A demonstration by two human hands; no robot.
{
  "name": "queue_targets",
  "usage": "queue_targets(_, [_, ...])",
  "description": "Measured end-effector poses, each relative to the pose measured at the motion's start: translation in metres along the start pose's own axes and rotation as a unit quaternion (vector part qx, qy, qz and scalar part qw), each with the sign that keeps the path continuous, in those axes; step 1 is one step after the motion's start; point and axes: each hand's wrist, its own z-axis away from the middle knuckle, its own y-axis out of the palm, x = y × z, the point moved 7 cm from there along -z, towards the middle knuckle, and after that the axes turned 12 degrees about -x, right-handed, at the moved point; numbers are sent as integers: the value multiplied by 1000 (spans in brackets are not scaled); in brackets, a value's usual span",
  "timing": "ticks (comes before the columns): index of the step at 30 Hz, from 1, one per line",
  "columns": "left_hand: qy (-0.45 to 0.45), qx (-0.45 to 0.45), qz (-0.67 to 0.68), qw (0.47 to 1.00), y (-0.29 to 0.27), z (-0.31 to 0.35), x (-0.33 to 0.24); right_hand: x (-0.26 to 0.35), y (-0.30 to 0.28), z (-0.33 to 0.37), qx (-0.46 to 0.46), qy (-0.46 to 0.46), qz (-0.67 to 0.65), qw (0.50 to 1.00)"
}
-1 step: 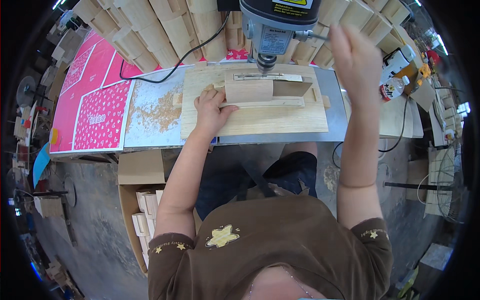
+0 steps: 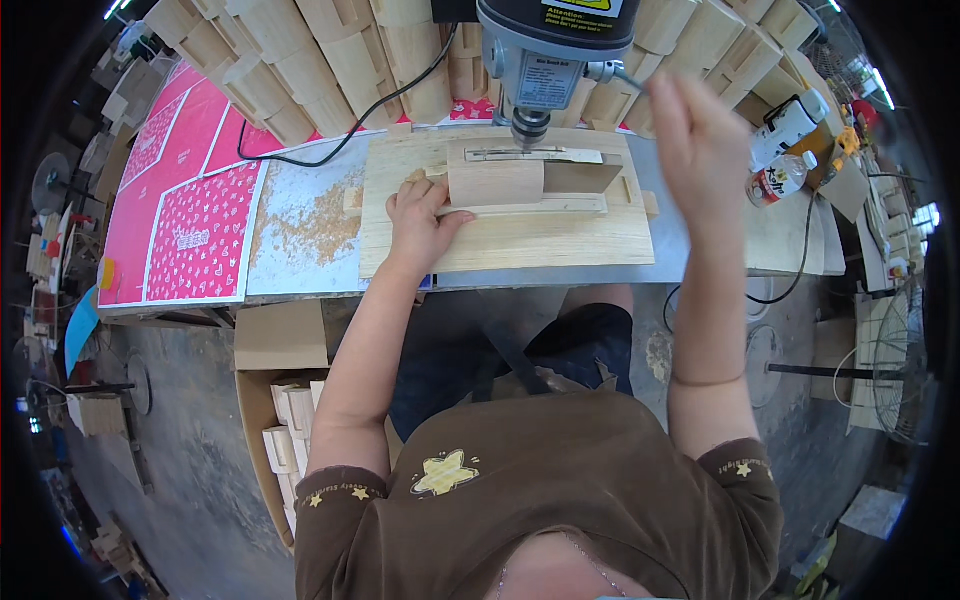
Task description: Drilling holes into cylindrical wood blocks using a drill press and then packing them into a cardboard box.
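Observation:
A bench drill press [image 2: 548, 75] stands at the far middle, its chuck [image 2: 530, 128] above a pale wooden block [image 2: 497, 183]. The block lies in a wooden jig [image 2: 560, 232] that has a light strip along its front and a raised panel at its right. My left hand [image 2: 420, 215] is closed on the block's left end, thumb along the near side. My right hand [image 2: 700, 130], slightly blurred, is wrapped round the drill's feed lever [image 2: 628, 80] at the upper right. The drill bit's tip is hard to make out.
Rounded wooden blocks [image 2: 290, 65] are stacked behind the drill. A black cable [image 2: 350, 140] crosses the table's left. Sawdust [image 2: 310, 225] lies beside the jig. A plastic bottle [image 2: 780, 180] stands right. A cardboard box [image 2: 280, 335] of wooden pieces sits on the floor at left.
My right hand and forearm have shifted slightly left and a little down, still on the lever. My left hand and the block stay in place.

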Motion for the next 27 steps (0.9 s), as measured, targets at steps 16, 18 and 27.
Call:
queue_targets(16, [2,-13,-15,1000,1,-2,-6,-8,0,11,-114,-28,-68,991])
queue_targets(18, [0,-10,-23,1000,1,0,-8,-13,11,-38,-111,-26,-21,993])
queue_targets(27, [-30,1,18,999,31,-3,-33,-28,32,-85,-20,36,13,999])
